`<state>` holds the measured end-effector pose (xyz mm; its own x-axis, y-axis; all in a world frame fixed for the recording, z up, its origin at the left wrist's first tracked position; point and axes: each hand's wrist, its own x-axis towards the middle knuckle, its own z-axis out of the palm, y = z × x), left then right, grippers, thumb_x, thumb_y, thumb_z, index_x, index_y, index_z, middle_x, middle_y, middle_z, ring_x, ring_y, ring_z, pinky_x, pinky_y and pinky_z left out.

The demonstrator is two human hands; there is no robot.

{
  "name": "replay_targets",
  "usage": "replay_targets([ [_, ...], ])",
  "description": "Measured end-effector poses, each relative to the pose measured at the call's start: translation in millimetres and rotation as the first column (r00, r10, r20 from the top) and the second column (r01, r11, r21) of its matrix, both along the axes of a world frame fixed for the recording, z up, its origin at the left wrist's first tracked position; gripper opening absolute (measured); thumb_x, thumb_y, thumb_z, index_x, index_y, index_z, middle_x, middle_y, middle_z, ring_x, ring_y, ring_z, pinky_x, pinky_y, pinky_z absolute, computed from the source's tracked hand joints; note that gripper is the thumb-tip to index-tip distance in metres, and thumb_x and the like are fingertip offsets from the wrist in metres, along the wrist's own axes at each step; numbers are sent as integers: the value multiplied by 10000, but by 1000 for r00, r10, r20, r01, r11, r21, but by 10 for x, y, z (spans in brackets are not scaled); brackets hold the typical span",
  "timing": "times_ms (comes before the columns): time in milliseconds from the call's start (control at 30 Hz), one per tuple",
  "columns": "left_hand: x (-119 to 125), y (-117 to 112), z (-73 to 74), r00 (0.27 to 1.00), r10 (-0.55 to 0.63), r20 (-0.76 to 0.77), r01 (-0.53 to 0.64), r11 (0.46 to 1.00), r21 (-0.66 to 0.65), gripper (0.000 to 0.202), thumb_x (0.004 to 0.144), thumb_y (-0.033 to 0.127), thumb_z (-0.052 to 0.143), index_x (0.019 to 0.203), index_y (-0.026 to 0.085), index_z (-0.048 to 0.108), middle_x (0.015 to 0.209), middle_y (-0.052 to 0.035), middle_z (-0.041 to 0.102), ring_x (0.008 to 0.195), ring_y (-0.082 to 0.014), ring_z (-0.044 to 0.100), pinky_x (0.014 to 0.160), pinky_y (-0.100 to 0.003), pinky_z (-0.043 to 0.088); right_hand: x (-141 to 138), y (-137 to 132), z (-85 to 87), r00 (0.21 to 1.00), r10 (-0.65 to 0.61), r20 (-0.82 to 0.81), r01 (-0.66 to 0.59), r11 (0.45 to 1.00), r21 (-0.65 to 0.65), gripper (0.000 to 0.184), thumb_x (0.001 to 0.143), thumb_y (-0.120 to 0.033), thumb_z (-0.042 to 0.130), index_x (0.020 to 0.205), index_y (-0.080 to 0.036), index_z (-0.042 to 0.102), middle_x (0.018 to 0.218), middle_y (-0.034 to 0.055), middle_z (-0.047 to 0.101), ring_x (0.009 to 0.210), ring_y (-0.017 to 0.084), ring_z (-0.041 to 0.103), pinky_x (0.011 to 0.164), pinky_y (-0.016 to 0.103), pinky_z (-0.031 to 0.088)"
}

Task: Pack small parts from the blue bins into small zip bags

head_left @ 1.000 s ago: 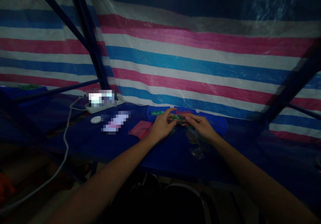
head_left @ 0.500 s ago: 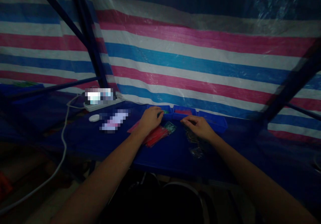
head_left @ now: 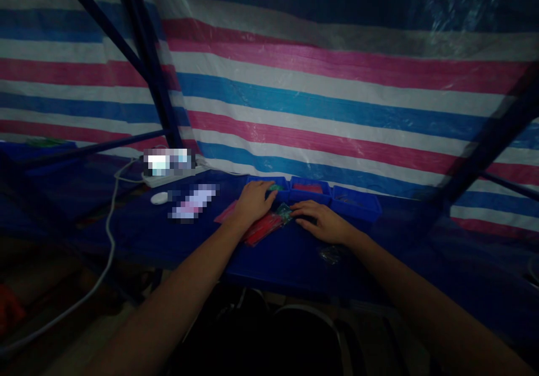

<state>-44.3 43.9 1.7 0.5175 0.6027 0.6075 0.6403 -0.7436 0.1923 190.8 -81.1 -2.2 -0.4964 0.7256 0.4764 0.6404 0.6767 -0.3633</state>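
My left hand (head_left: pixel 252 201) lies on the blue table with its fingers curled at the rim of the leftmost small blue bin (head_left: pixel 269 186), which holds something green. Whether those fingers pinch anything is too dark to see. Under its wrist is a stack of red plastic bags (head_left: pixel 263 229). A small clear bag with green contents (head_left: pixel 285 213) rests at the stack's far end. My right hand (head_left: pixel 322 221) lies flat and open on the table just right of that bag, its fingertips pointing at it.
Two more small blue bins (head_left: pixel 356 203) stand in a row against the striped tarp wall. A clear packet (head_left: pixel 329 254) lies near my right wrist. A white power strip (head_left: pixel 168 178), a round white object (head_left: pixel 159 198) and a white cable (head_left: pixel 110 235) are at the left.
A second ago both hands held a small green bag together in front of the bins. The left hand then moved to the left bin; the right hand slid left, now flat beside the laid-down bag.
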Motion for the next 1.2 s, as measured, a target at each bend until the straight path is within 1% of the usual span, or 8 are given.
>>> replay_targets([
  [200,-5,-21,31,1000,-20,-1,20,1000,-11,307,990,368,505,1060,164,724,1101,-115,689,1055,-241,616,1018,-411,454,-23,-18,16,998,47,34,-47,999,6,286,978,-265,560,1231,-301,687,1373,49,632,1320,235,539,1138,489,422],
  [333,-11,-17,-3,999,-2,-36,1,1000,-6,330,968,384,544,1153,176,720,1208,-117,668,1163,-263,586,1082,-447,413,-30,-11,12,997,58,52,-58,998,-3,219,963,-240,574,1103,-276,739,1383,44,634,1355,254,513,1150,507,410],
  [500,12,-46,16,1000,20,-5,-20,1000,-11,353,967,394,548,1205,190,710,1291,-122,634,1215,-277,568,1098,-455,411,-25,14,10,995,84,57,-84,996,-14,309,982,-223,528,1220,-287,713,1291,33,699,1365,256,514,1150,502,418],
  [633,45,-165,160,985,-125,122,123,992,29,338,1008,372,487,1158,183,724,1235,-105,674,1200,-258,584,1098,-437,416,-22,19,64,994,-16,-104,21,999,41,269,977,-258,555,1170,-279,741,1196,38,739,1200,245,641,1078,453,488],
  [733,66,-291,266,938,-299,175,312,949,-47,344,1032,375,444,1082,206,740,1080,-66,736,1067,-221,650,1005,-389,478,4,38,104,938,-121,-324,125,992,-9,223,971,-319,585,1093,-278,768,1149,35,757,1111,234,688,1047,430,507],
  [833,100,-374,285,891,-388,235,430,887,-169,304,1015,378,488,1082,225,743,1063,-56,750,1001,-202,679,907,-336,512,51,80,105,841,-195,-505,143,980,-140,225,952,-394,619,1048,-264,776,1113,37,770,1095,239,694,1030,421,511],
  [1000,195,-333,149,840,-399,368,519,789,-330,303,919,312,635,1197,208,697,1096,-78,749,957,-194,703,863,-322,540,87,132,71,742,-243,-625,56,951,-303,296,894,-472,677,1043,-237,779,1036,53,779,969,237,713,930,402,550],
  [1200,251,-283,41,833,-345,432,524,742,-419,231,907,327,637,1059,164,697,979,-76,748,831,-166,699,751,-280,532,20,108,83,687,-249,-683,-30,929,-368,311,836,-483,736,991,-217,775,1018,64,773,857,214,715,853,382,577],
])
